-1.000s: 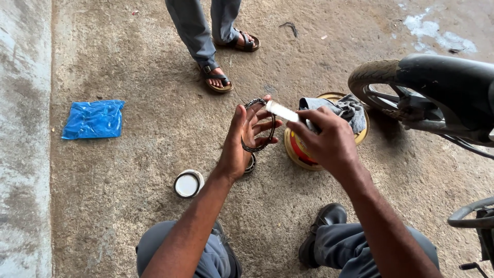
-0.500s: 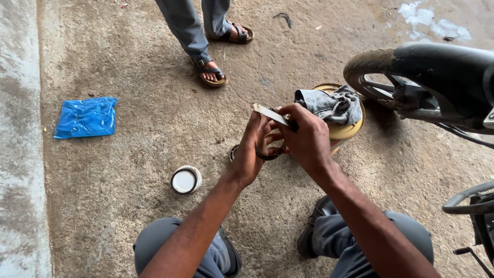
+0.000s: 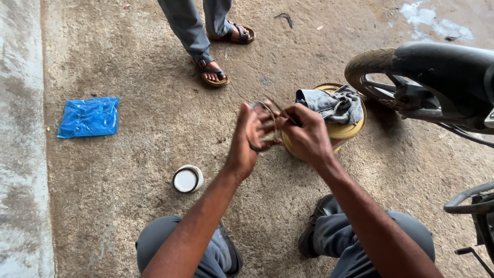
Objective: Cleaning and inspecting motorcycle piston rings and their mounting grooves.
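Hands drawn closer since a second ago: left hand cupping ring, right hand pinching, perhaps, blurred strip.

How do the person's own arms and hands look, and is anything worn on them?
Both forearms are bare: no sleeves show in the view. The left hand and right hand wear no gloves, and no watch or bracelet shows at the wrists.

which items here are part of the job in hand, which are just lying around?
In hand:
left hand
right hand
dark ring part, held between both hands

Lying about:
rag on yellow tin
white pot
blue bag
wheel
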